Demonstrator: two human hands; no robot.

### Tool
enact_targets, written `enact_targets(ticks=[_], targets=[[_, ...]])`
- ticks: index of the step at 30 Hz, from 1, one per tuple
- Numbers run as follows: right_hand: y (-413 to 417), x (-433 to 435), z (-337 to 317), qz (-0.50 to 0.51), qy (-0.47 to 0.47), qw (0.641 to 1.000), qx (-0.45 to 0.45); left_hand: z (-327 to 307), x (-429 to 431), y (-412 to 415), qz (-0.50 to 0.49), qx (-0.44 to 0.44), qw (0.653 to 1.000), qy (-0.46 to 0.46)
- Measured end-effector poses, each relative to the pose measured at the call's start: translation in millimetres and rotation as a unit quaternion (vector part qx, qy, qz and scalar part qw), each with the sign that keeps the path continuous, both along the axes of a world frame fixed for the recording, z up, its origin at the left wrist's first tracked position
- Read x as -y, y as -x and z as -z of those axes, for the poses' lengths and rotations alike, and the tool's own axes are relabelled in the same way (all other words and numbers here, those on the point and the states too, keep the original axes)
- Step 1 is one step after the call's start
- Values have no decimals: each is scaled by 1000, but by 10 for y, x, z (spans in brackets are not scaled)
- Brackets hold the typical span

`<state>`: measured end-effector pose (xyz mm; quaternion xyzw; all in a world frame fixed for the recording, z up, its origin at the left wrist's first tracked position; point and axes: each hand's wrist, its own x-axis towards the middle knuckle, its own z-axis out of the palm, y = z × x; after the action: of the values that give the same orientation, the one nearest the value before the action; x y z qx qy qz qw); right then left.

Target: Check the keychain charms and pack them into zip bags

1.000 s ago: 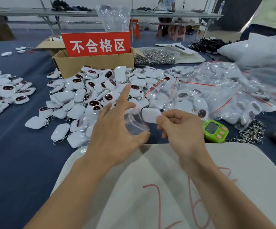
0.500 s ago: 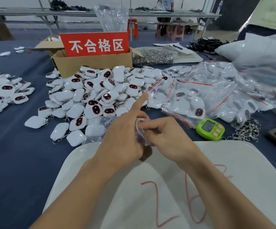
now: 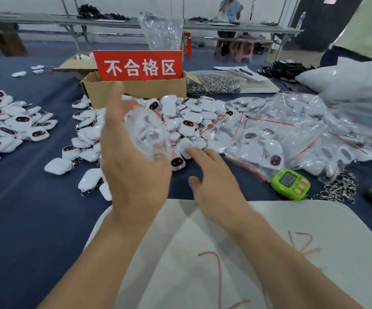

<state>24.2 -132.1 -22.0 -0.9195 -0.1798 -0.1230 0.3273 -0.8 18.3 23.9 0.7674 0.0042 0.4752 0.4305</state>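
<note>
My left hand (image 3: pixel 133 170) is raised above the table and holds a clear zip bag (image 3: pixel 147 132) with a white charm inside; the bag is blurred. My right hand (image 3: pixel 216 186) is open, fingers spread, its index fingertip touching a white charm (image 3: pixel 186 147) at the near edge of the loose charm pile (image 3: pixel 189 114). Several charms in the pile show dark faces with red eyes. Filled zip bags with red seals (image 3: pixel 281 134) lie heaped to the right.
A cardboard box (image 3: pixel 136 90) with a red sign stands behind the pile. A second charm pile (image 3: pixel 6 128) lies at left. A green timer (image 3: pixel 291 184), loose key rings (image 3: pixel 341 188), a tray of rings (image 3: pixel 214 83) and a white board (image 3: pixel 314 253) near me surround the hands.
The hands have come apart. My left hand lifted up and forward with the bag. My right hand let go of the bag and reached out to the charm pile.
</note>
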Motion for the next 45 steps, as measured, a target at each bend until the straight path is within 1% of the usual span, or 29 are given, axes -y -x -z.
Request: enact_targets(ticks=[1,2,3,4,6,7,9,10,12,14,16,19,22,24,26,28,31,33,36,38,39,41,42,43,44,45], targets=[[-45,-62,5,-31,51,998,21,30,58,1,5,-29,998,-51],[-87,-117,2,-56,93,994,22,74,135,1,6,-74,992,-105],[-123,-162,-10,-72,109,991,7,133,207,-5,6,-131,980,-153],[-154,-177,-19,-86,132,987,-5,211,240,-25,17,-180,968,-176],[-150,-193,-51,-89,209,974,19,316,209,-64,68,-232,961,-132],[-124,-176,-65,-80,212,973,33,352,163,-95,75,-253,959,-104],[-45,-114,-98,-35,116,992,19,396,62,-152,64,-311,943,-101],[-17,-63,-100,-11,75,997,-5,432,47,-176,64,-334,934,-109],[40,68,-120,25,60,995,-78,476,38,-176,76,-356,922,-129],[84,213,-138,48,68,990,-113,477,49,-159,90,-360,917,-148],[120,319,-149,73,52,986,-137,449,49,-149,94,-354,916,-164],[154,426,-135,112,-65,981,-147,377,100,-118,107,-292,927,-209],[153,478,-154,141,-173,962,-157,332,168,-69,130,-221,944,-207],[149,493,-170,135,-201,958,-155,343,214,-38,168,-201,944,-199],[145,487,-196,117,-197,963,-141,367,248,-14,196,-193,938,-209],[148,457,-239,75,-208,965,-144,376,263,-20,197,-182,936,-227],[169,401,-258,12,-257,952,-167,331,256,-33,203,-179,936,-226],[178,390,-259,2,-300,939,-166,309,237,-36,193,-168,944,-209],[174,426,-280,17,-343,924,-169,285,224,3,154,-182,962,-133],[185,410,-297,-6,-390,898,-203,274,214,20,168,-219,958,-83],[193,389,-304,-19,-429,875,-224,260,210,25,180,-228,955,-62],[207,337,-310,-46,-519,814,-254,234,215,39,196,-233,952,-29],[211,315,-312,-51,-551,790,-263,229,226,48,203,-237,950,-16],[213,298,-314,-47,-568,777,-268,239,237,62,214,-244,946,-5],[217,286,-316,-37,-569,777,-267,253,250,69,221,-248,943,2],[223,277,-318,-26,-561,784,-263,261,263,76,228,-250,941,8]])
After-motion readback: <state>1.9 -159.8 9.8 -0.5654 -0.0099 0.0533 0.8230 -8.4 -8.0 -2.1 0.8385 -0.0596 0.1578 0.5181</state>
